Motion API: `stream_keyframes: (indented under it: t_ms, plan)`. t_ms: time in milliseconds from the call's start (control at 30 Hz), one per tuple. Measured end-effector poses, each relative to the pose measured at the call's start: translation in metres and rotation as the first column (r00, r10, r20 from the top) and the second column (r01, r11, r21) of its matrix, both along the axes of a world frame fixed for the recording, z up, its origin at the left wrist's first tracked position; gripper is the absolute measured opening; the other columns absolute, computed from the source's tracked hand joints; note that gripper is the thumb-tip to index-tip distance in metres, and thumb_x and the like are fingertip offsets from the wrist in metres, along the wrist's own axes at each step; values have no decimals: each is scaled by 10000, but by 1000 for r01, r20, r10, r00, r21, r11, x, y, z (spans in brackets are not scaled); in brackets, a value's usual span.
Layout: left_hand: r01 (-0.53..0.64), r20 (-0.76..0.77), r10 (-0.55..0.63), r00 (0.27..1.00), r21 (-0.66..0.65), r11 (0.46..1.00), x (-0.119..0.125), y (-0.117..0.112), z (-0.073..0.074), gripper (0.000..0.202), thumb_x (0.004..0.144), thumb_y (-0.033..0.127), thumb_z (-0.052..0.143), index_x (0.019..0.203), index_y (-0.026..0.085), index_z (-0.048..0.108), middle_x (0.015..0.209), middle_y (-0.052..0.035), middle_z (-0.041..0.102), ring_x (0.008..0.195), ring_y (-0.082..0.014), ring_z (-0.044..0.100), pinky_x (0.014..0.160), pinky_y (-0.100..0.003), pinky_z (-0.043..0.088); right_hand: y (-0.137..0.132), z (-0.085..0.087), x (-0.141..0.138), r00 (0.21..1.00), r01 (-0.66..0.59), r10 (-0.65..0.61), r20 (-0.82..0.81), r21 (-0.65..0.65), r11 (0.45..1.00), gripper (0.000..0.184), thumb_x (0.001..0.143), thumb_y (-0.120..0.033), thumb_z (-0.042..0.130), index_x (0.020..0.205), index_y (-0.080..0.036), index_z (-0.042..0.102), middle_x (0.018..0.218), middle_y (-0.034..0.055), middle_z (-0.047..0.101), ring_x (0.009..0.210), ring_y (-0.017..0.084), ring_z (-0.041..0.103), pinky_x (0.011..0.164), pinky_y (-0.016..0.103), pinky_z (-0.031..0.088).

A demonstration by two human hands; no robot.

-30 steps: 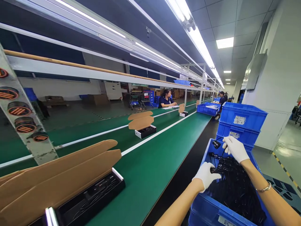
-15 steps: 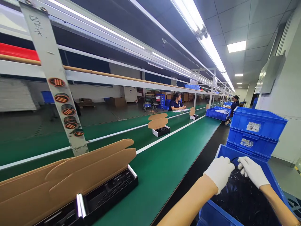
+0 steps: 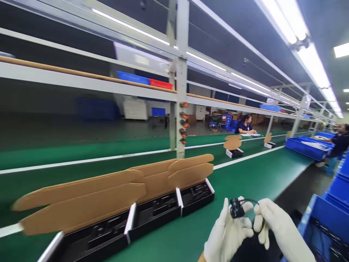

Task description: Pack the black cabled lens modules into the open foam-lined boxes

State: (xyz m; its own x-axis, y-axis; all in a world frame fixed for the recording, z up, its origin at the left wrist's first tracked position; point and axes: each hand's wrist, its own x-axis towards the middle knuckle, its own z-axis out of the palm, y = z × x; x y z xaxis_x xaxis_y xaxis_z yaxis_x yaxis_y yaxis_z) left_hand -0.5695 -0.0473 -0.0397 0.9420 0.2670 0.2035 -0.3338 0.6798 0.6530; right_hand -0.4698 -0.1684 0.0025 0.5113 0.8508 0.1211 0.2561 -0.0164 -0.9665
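A small black part (image 3: 236, 209) with a rounded head sits between the thumb and fingers of my white-gloved left hand (image 3: 227, 234). Its exact kind is unclear. A thin black cable (image 3: 250, 200) runs from it to my right hand (image 3: 274, 220), also gloved, whose thumb and fingers pinch it. Both hands are over the near edge of the green belt (image 3: 169, 236). To their left stand open cardboard boxes side by side: a right one (image 3: 200, 204), a middle one (image 3: 155, 225) and a left one (image 3: 100, 251). Black parts lie inside, and cables show in the right box.
A blue bin (image 3: 331, 207) with black cabled parts is at my right, beside stacked blue crates (image 3: 339, 182). Farther along the belt are smaller open boxes (image 3: 234, 153) and a blue tray (image 3: 302, 147). Two people sit along the line. A white post (image 3: 181, 83) stands behind the boxes.
Both hands have moved out of the blue bin to the belt's edge, with the black part and its cable now in them. My view has swung left, showing more of the boxes.
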Motion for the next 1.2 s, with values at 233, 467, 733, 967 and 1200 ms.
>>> stream_keyframes:
  t_ms: [233,467,733,967,1200]
  plan:
    - [-563,-204,526,826,-234,793,-118,74,17,465,717,518,759,991,179,600,764,4,556,526,-43,419,486,-153,375,119,16,-55,666,-366,458,589,-277,889,229,884,-336,479,713,-225,584,687,-33,670,620,113,585,618,222,437]
    - [-710,-228,687,690,-32,703,-154,126,13,405,802,581,622,767,197,499,534,61,431,404,-45,310,408,-171,251,352,59,-14,574,9,-193,796,229,973,189,825,-349,609,932,-194,605,928,51,670,800,194,611,745,306,467]
    - [-674,-203,664,720,21,738,-155,161,-15,454,791,659,562,766,213,481,478,63,441,328,-59,301,342,-184,240,427,53,-15,583,-6,-234,778,292,957,213,798,-287,622,966,-157,606,1008,134,661,918,245,616,817,356,476]
    - [-610,-172,587,791,-148,778,-143,150,0,362,811,535,597,753,186,522,539,51,484,337,-48,363,326,-156,226,325,58,-48,824,-229,191,533,5,973,271,847,-475,512,806,-214,568,607,-29,629,499,132,572,601,279,473]
    - [-545,-225,508,831,-147,826,-127,125,-9,556,782,706,502,616,175,504,348,65,357,250,-45,203,288,-190,106,199,32,-117,672,-291,424,608,-309,905,214,653,-363,728,739,-223,591,718,-24,623,683,163,570,580,251,415]
